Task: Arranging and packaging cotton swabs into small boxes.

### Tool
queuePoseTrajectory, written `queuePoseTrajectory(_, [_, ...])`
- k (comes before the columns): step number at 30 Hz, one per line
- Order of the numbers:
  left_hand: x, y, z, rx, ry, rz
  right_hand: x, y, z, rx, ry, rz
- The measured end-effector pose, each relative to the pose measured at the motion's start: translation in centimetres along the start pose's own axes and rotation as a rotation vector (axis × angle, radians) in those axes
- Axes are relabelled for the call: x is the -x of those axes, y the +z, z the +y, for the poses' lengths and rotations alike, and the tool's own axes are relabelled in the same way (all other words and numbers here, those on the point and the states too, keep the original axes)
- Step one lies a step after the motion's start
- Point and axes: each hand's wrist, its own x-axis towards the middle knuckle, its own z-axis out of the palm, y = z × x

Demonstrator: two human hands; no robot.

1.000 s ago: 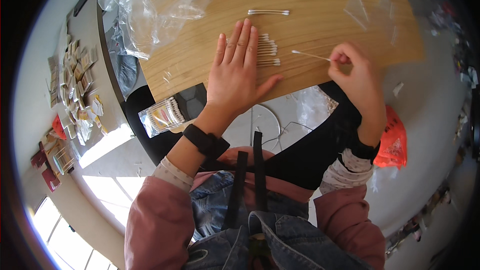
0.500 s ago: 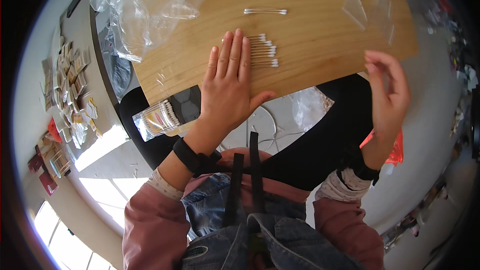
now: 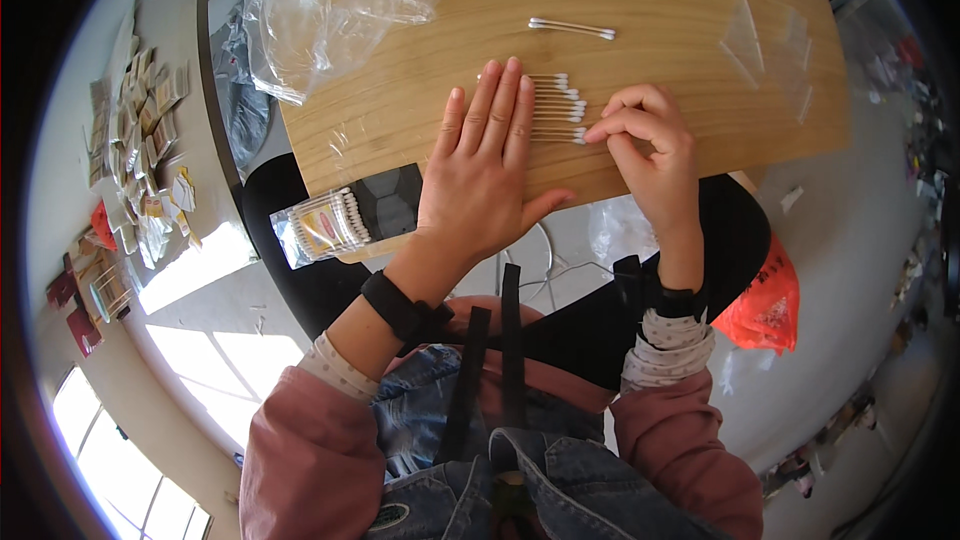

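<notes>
Tabletop (image 3: 680, 70) bears white-tipped swabs (image 3: 576, 106), left grip (image 3: 478, 175) flat, closure unclear in right grip (image 3: 655, 155).

Swabs (image 3: 562, 110) on table (image 3: 660, 50), left hand (image 3: 482, 172) over them, packet (image 3: 325, 226) left, bag (image 3: 300, 25) behind packet

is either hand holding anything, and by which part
Left hand: nothing gripped, flat over the cotton swabs. Right hand: fingertips at one swab's right tip; whether pinched cannot be told.
</notes>
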Motion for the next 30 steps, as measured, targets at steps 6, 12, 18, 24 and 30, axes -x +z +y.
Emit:
queuePoseTrajectory(6, [0.05, 0.18, -0.05, -0.011, 0.002, 0.014, 0.04, 0.22, 0.42, 0.0, -0.019, -0.001])
queuePoseTrajectory(12, [0.07, 0.29, -0.06, -0.015, 0.002, 0.018, -0.02, 0.26, 0.22, -0.016, -0.022, 0.034])
queuePoseTrajectory(18, [0.07, 0.21, 0.0, -0.023, 0.0, 0.011, -0.05, 0.29, 0.36, 0.05, -0.066, 0.013])
queuePoseTrajectory(24, [0.13, 0.23, -0.05, -0.031, 0.0, 0.008, 0.11, 0.33, 0.26, -0.051, 0.007, 0.031])
queuePoseTrajectory(30, [0.1, 0.13, -0.03, -0.025, -0.002, 0.01, 0.02, 0.34, 0.42, 0.062, -0.021, 0.003])
